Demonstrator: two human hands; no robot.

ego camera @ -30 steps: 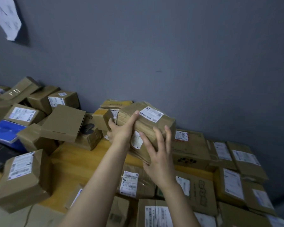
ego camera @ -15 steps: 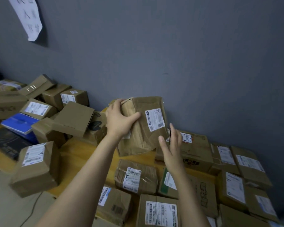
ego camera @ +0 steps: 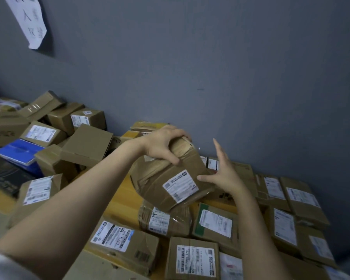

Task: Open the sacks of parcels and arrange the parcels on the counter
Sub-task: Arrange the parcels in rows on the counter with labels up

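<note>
My left hand (ego camera: 163,145) grips the top end of a taped brown cardboard parcel (ego camera: 171,184) with a white label, held tilted above the wooden counter (ego camera: 121,201). My right hand (ego camera: 223,174) is at the parcel's right side with fingers straight and spread; its thumb touches the parcel's edge. Many other brown parcels lie on the counter, one wrapped in clear tape (ego camera: 165,220) directly beneath the held one. No sack is in view.
A grey wall (ego camera: 210,67) runs close behind the counter, with a paper sheet (ego camera: 27,19) pinned at top left. Stacked boxes and a blue box (ego camera: 20,151) crowd the left. Labelled boxes (ego camera: 287,201) fill the right and front. Bare wood shows in the middle.
The parcel has tipped so its label now faces me and it sits lower over the counter. My right hand, which had come off it, is back at its right edge.
</note>
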